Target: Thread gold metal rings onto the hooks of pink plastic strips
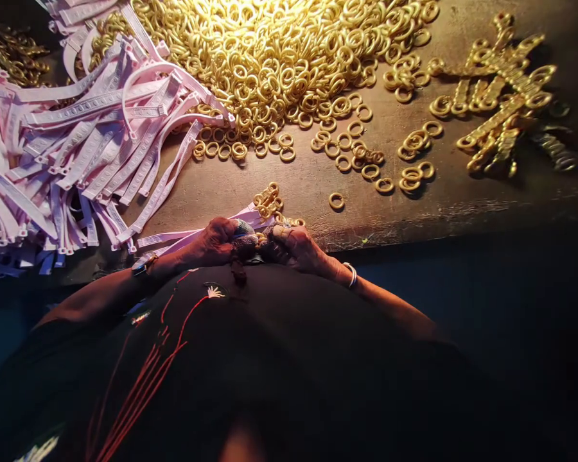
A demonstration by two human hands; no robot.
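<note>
Close to my body, at the table's front edge, my left hand [219,240] and my right hand [293,245] meet with fingers closed. Cloth wraps cover some fingertips on both. Between them shows a bit of a gold ring [260,238], pinched from either side and mostly hidden. Pale pink straps [173,236] lie under and beside the left hand, running toward the fingers. Just beyond the hands rests a small cluster of linked gold rings [268,200], with more gold pieces by the right fingertips.
A large heap of loose gold rings [270,70] covers the far middle of the wooden table [298,183]. Many pink straps [91,128] are piled at the left. Linked gold ring chains [505,96] lie at the right. One single ring [336,201] sits nearer.
</note>
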